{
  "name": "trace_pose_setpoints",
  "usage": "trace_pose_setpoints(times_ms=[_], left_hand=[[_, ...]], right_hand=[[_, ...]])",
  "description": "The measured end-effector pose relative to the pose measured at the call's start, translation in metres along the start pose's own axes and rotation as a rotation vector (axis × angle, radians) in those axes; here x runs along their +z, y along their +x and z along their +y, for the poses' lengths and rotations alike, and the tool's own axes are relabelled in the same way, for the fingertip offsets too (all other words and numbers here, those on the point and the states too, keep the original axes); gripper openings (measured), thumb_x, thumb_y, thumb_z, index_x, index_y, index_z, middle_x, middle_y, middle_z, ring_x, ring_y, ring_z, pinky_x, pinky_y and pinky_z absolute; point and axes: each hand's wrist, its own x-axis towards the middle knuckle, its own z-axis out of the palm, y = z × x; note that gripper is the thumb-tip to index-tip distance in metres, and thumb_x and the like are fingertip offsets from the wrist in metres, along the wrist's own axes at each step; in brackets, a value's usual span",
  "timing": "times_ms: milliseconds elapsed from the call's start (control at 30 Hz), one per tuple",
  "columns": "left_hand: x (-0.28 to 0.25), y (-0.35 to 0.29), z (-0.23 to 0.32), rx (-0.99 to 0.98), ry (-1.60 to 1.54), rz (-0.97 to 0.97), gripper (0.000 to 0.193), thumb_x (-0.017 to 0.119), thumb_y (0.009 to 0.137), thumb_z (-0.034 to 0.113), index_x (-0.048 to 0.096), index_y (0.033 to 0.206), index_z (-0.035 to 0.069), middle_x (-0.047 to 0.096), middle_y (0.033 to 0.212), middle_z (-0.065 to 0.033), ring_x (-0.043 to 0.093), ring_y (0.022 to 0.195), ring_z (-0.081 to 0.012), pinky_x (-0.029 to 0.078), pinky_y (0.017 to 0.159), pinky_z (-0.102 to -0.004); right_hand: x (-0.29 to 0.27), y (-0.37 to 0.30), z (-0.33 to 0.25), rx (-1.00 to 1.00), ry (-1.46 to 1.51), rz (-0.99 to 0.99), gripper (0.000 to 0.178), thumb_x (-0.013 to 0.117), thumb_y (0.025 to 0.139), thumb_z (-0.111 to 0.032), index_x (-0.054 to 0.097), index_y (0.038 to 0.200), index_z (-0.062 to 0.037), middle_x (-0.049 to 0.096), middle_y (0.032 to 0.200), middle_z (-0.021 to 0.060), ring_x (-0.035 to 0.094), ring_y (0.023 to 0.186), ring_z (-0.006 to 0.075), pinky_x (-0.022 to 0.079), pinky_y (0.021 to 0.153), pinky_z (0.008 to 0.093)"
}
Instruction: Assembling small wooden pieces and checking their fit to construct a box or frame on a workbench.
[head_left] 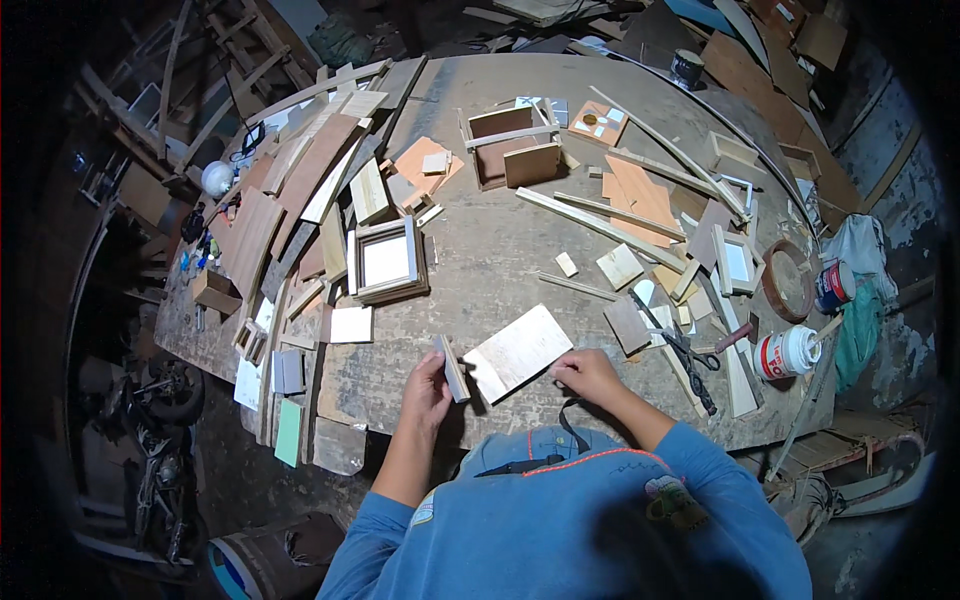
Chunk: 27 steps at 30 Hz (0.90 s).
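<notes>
My left hand (428, 388) grips a small flat wooden piece (453, 372), standing on edge with its narrow side up. Just right of it, a thin pale wooden board (520, 353) lies at a slant near the front of the table. My right hand (592, 378) is closed at the lower right edge of this board, fingers curled and pinching there. The fingertips are partly hidden, and I cannot tell whether the board rests fully on the table. Beyond my left hand stands a square wooden frame box (420, 275) with a white panel inside.
An open wooden box (480, 165) stands at the back of the worn table (470, 250). Scissors (695, 350), a hammer (735, 337) and a white glue tub (787, 352) are at the right. Long boards (310, 180) crowd the left, wood strips (600, 228) the right.
</notes>
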Motion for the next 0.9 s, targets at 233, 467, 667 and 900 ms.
trace_pose_setpoints(times_ms=[233,467,667,900], left_hand=[[-0.009,-0.015,0.001,-0.035,0.250,0.127,0.029,0.050,0.089,0.006,0.050,0.118,0.003,0.062,0.089,-0.0077,0.062,0.071,-0.0161,0.054,0.065,-0.0287],[-0.017,-0.009,-0.018,0.030,0.520,0.154,0.021,0.063,0.080,0.005,0.058,0.099,-0.001,0.062,0.078,-0.0062,0.060,0.065,-0.0149,0.049,0.059,-0.0263],[-0.020,0.003,-0.029,0.053,0.479,0.101,0.027,0.068,0.078,0.002,0.057,0.103,-0.003,0.063,0.083,-0.0075,0.061,0.070,-0.0147,0.049,0.064,-0.0254],[-0.013,0.007,-0.030,0.080,0.458,0.169,0.028,0.069,0.079,0.005,0.058,0.104,-0.003,0.064,0.084,-0.0078,0.062,0.072,-0.0150,0.049,0.064,-0.0247]], right_hand=[[-0.001,-0.037,0.031,0.132,-0.073,0.190,0.028,0.077,0.067,-0.026,0.061,0.060,-0.0032,0.057,0.053,0.0084,0.053,0.047,0.0144,0.041,0.047,0.0302],[0.015,-0.058,0.047,0.212,0.115,0.259,0.024,0.074,0.074,-0.024,0.064,0.070,-0.0033,0.055,0.055,0.0022,0.047,0.051,0.0079,0.038,0.048,0.0264],[0.017,-0.065,0.047,0.193,0.040,0.278,0.017,0.069,0.076,-0.019,0.066,0.081,-0.0034,0.061,0.063,0.0041,0.052,0.055,0.0096,0.042,0.053,0.0262],[0.017,-0.062,0.057,0.225,0.026,0.317,0.019,0.067,0.076,-0.020,0.068,0.084,-0.0033,0.064,0.068,0.0072,0.058,0.059,0.0131,0.046,0.056,0.0274]])
